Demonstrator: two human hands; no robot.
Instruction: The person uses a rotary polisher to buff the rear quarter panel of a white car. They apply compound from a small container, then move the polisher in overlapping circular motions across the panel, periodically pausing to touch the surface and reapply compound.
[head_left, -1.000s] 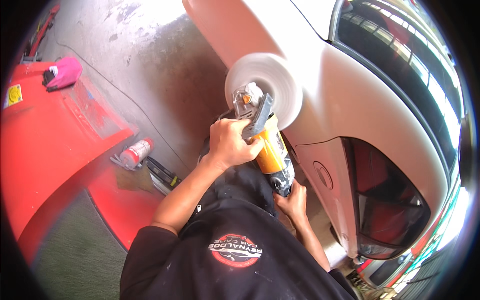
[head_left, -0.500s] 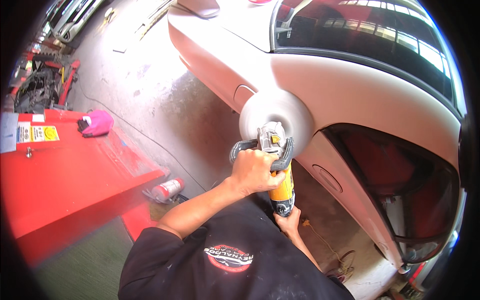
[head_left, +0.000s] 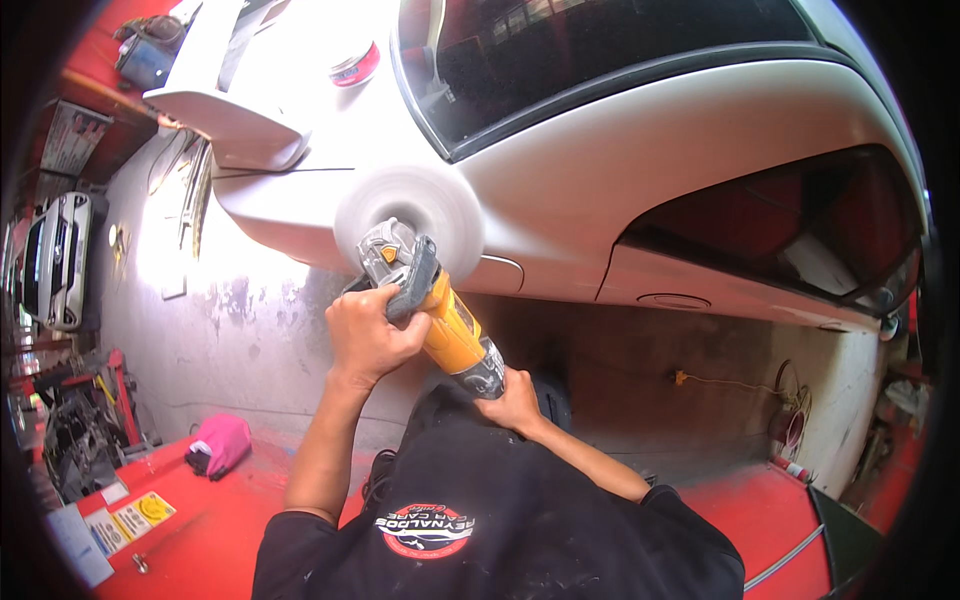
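A yellow and black power polisher (head_left: 455, 330) is held in both my hands. My left hand (head_left: 365, 338) is closed round the black front handle, beside the grey gear head. Further back, my right hand (head_left: 514, 402) grips the dark rear end of the tool's body. The white round polishing pad (head_left: 445, 205) is blurred, as if spinning. It lies against the rear side panel of a pale car (head_left: 560, 190), just below the corner of the rear window (head_left: 620, 50) and beside a curved panel seam.
A rear spoiler (head_left: 235, 130) juts out at the upper left, with a red and white tin (head_left: 355, 65) on the boot lid. Behind me is a red surface (head_left: 270, 480) bearing a pink cloth bag (head_left: 218, 445). An orange cord (head_left: 735, 382) lies on the floor at right.
My view has turned toward the car's rear. The polisher has moved along the panel to the left, toward the spoiler, still in both hands. The tin and spoiler now show more fully.
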